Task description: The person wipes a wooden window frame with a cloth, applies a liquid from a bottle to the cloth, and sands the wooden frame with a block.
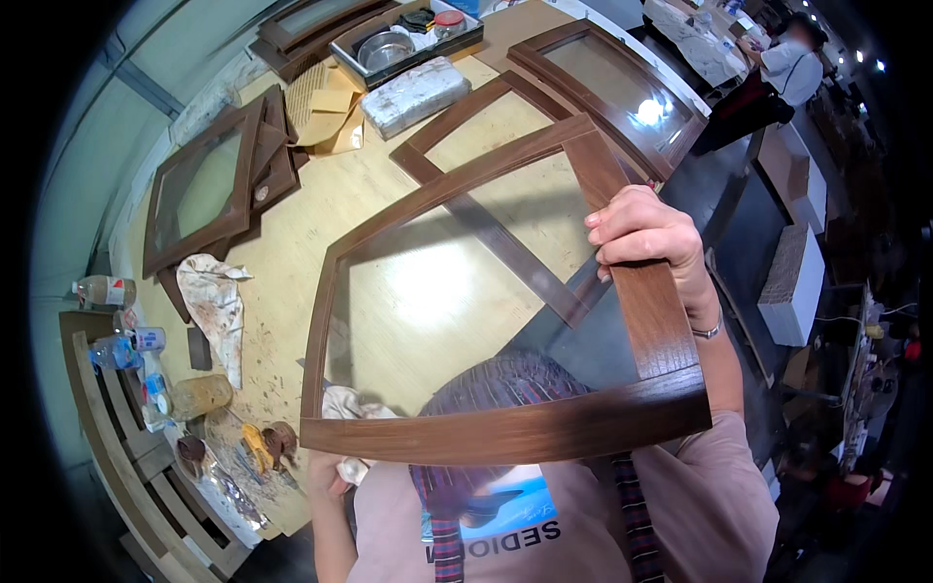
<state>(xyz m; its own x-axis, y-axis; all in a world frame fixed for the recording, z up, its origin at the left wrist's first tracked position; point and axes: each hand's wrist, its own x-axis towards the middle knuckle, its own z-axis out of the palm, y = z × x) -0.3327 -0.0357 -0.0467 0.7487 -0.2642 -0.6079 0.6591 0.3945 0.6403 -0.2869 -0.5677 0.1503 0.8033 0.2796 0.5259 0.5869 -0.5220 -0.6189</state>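
Observation:
A wooden frame with a glass pane (554, 428) is held up, tilted, in front of my body. My right hand (649, 233) is wrapped round its right side bar, fingers over the inner edge. My left hand (328, 474) is low by the near left corner, partly hidden behind the bottom bar. It is closed on a white cloth (355, 400), which shows through the glass and below the bar. Beneath the raised frame, another wooden frame (510, 248) lies on the pale tabletop (292, 262). Striped dark fabric on my front shows through the pane.
Stacked glazed frames (199, 185) lie at the left, another glazed frame (622, 87) at the far right. A wrapped block (418, 95), sandpaper sheets (326, 112) and a tray (408, 39) stand at the back. A stained rag (214, 301), bottles and jars line the left edge. Another person (782, 73) stands far right.

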